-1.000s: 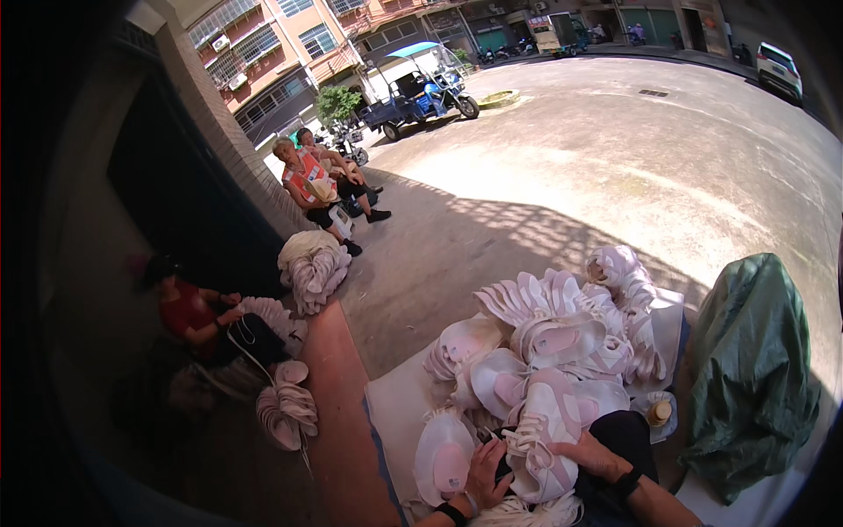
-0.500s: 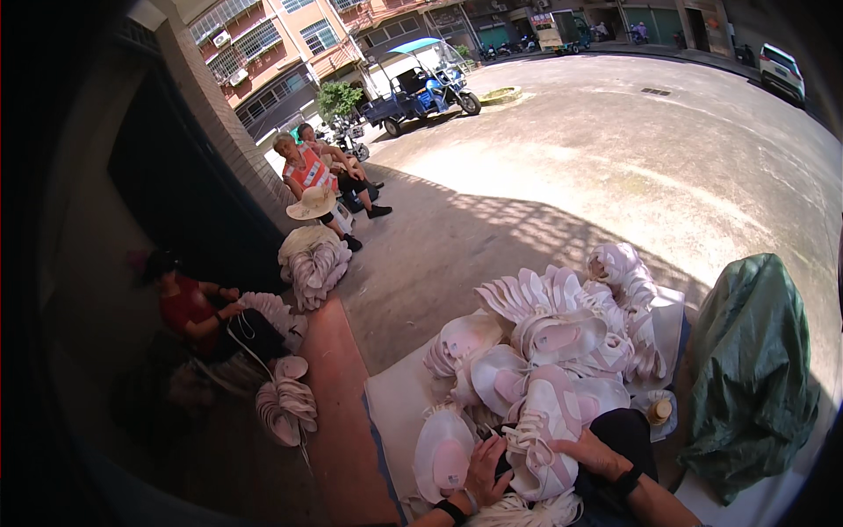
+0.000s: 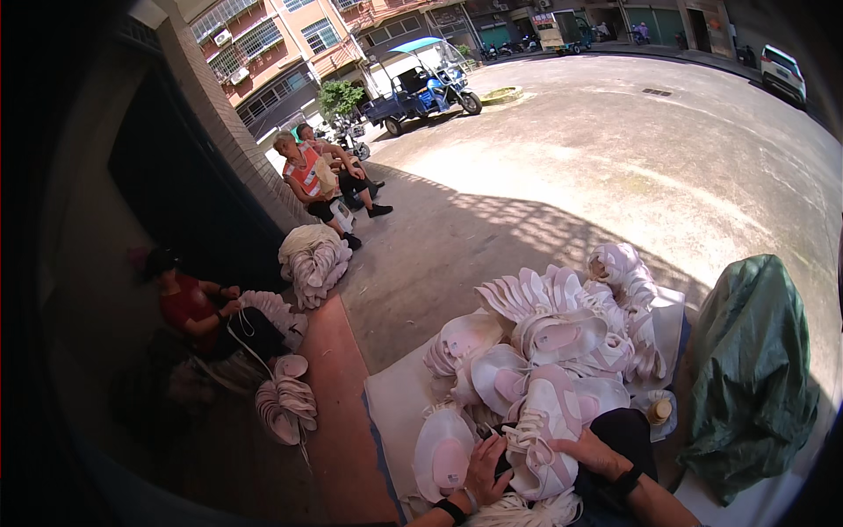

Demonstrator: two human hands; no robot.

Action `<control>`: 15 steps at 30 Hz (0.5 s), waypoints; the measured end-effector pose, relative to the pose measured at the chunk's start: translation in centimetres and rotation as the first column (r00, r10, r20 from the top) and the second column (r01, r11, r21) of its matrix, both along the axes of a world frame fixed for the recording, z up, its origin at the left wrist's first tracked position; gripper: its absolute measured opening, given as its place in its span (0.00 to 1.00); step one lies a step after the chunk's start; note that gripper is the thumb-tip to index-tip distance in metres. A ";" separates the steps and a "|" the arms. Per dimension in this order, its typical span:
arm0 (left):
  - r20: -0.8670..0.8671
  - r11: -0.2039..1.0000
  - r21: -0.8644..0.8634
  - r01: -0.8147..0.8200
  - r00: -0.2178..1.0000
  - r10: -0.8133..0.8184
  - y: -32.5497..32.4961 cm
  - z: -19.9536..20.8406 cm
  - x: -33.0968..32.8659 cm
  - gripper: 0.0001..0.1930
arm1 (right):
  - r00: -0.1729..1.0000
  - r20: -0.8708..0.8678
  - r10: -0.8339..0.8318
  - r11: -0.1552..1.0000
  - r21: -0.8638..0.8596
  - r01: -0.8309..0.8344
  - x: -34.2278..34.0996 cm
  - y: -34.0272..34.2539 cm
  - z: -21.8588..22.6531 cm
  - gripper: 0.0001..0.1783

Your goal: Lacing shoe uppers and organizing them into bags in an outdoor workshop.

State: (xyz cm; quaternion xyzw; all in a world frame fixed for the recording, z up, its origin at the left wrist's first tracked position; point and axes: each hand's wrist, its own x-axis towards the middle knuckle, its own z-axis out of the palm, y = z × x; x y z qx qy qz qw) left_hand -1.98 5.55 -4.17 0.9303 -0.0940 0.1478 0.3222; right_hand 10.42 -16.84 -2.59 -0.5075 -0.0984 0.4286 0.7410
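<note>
A white and pale pink sneaker upper (image 3: 551,406) lies across my lap, its opening toward me and white laces crossing its front. My right hand (image 3: 594,455) grips its right side near the opening, thumb over the edge. At its left edge my left hand (image 3: 485,472) is closed, with a thin white lace end showing above the fingertips; its grip is partly hidden. Below the upper lies a bundle of white shoelaces (image 3: 531,511). Beyond and to the left, several stacked pink and white uppers (image 3: 558,338) are heaped, one lying (image 3: 442,457) just beside my left hand.
The heap rests on a pale sheet (image 3: 395,395). At right stand a green tarp-covered pile (image 3: 746,378) and a small container with a yellowish top (image 3: 659,411). Left, a person in red (image 3: 189,307) sits among more uppers (image 3: 285,400). Farther back are seated people (image 3: 303,171) and a blue three-wheeler (image 3: 421,92).
My hands and the sneaker upper are almost unmoved. In the background, the seated person in the orange vest has raised a straw hat from the knees to the chest.
</note>
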 end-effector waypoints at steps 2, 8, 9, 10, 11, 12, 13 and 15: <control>0.001 1.000 0.000 0.000 1.000 0.000 0.0 0.1 0.1 0.34 | 1.000 -0.003 0.001 1.000 -0.005 -0.001 0.0 0.0 0.1 0.30; 0.015 1.000 0.000 -0.008 1.000 0.008 0.0 0.2 -0.1 0.34 | 0.999 -0.032 0.019 1.000 0.003 -0.019 0.0 0.1 0.2 0.29; 0.020 1.000 0.003 -0.012 1.000 0.012 -0.1 0.3 -0.1 0.34 | 0.999 -0.036 0.025 1.000 0.002 -0.025 0.0 0.1 0.2 0.29; 0.020 1.000 0.001 -0.010 1.000 0.010 -0.1 0.2 0.0 0.34 | 0.999 -0.038 0.021 1.000 -0.001 -0.021 0.0 0.1 0.1 0.29; 0.018 1.000 -0.002 -0.006 1.000 0.006 -0.1 0.2 0.1 0.34 | 1.000 -0.016 0.014 1.000 0.002 -0.014 0.1 0.0 -0.2 0.29; 0.021 1.000 -0.002 -0.001 1.000 0.001 -0.1 0.1 0.3 0.34 | 1.000 0.005 0.007 1.000 0.006 -0.007 0.1 0.0 -0.3 0.29; 0.028 1.000 0.002 -0.002 1.000 0.002 -0.1 0.1 0.1 0.34 | 1.000 0.007 0.009 1.000 0.007 -0.009 0.1 0.0 -0.2 0.29; 0.023 1.000 0.003 -0.006 1.000 0.006 -0.2 0.1 -0.1 0.34 | 1.000 0.003 0.018 1.000 0.010 -0.018 -0.1 -0.1 0.1 0.28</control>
